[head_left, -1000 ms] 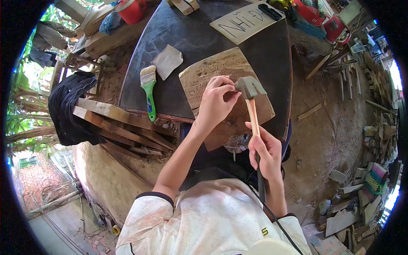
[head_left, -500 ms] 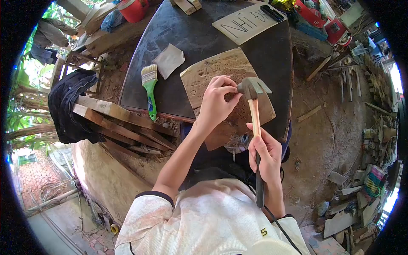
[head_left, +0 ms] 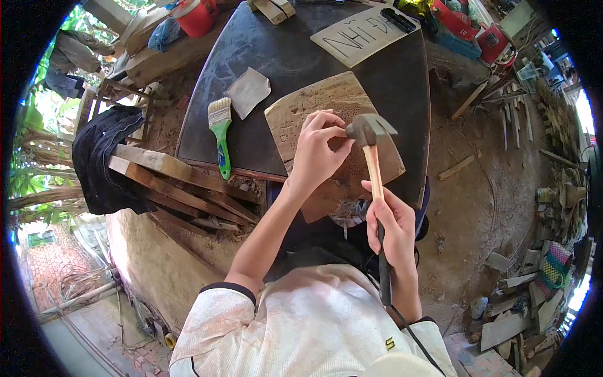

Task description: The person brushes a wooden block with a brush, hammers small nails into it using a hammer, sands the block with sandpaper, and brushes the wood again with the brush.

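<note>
My right hand (head_left: pixel 394 229) is wrapped round the handle of a claw hammer (head_left: pixel 374 169). The hammer's head is above a flat brown board (head_left: pixel 289 116) covered with small punched dots. Over that board, my left hand (head_left: pixel 317 151) is pinched closed close to the hammer's striking face; whatever its fingertips hold is hidden. The board lies on the dark table (head_left: pixel 282 56) and overhangs its near edge. To the left are a green-handled paintbrush (head_left: pixel 220 135) and a pale square sheet (head_left: pixel 249 93).
A sheet with black lettering (head_left: pixel 348 47) lies on the table's far right, a black object (head_left: pixel 398 20) on it. A wood block (head_left: pixel 273 9) is at the far edge. Planks (head_left: pixel 176 173) with a dark cloth (head_left: pixel 103 160) stand left. Baskets (head_left: pixel 496 47) sit far right.
The hammer head has moved slightly left and toward my left fingertips. Both hands keep nearly the same place and grip.
</note>
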Tool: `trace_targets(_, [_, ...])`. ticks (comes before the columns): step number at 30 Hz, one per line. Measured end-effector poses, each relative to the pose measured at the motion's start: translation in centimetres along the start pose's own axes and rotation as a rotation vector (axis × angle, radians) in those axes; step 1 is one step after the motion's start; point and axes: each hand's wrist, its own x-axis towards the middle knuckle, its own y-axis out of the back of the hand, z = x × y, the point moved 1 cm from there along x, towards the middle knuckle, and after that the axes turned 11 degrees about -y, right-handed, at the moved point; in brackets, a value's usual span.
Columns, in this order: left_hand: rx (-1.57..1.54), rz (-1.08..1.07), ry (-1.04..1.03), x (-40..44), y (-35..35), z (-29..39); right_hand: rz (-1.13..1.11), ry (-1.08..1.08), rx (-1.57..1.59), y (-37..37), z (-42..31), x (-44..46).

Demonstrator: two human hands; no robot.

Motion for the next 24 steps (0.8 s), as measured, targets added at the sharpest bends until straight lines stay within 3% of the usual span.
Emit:
trace_targets(5, [0.016,0.004,0.029,0.0,0.0,0.2,-0.030,0.129,0.005,-0.3,-0.3,-0.6])
trace_targets(11, [0.066,-0.010,0.003,-0.1,0.1,0.2,-0.005,0.022,-0.023,0.1,-1.0,-0.2])
trace_targets(15, [0.190,-0.051,0.034,0.2,0.1,0.9,-0.055,0.182,-0.049,0.3,-1.0,-0.9])
trace_targets(21, [0.335,-0.153,0.003,0.3,0.2,1.2,0.014,-0.011,-0.095,-0.2,-2.3,-0.7])
trace_targets(24, [0.347,-0.175,0.012,0.0,0.4,1.5,-0.049,0.140,-0.076,-0.1,-2.1,-1.9])
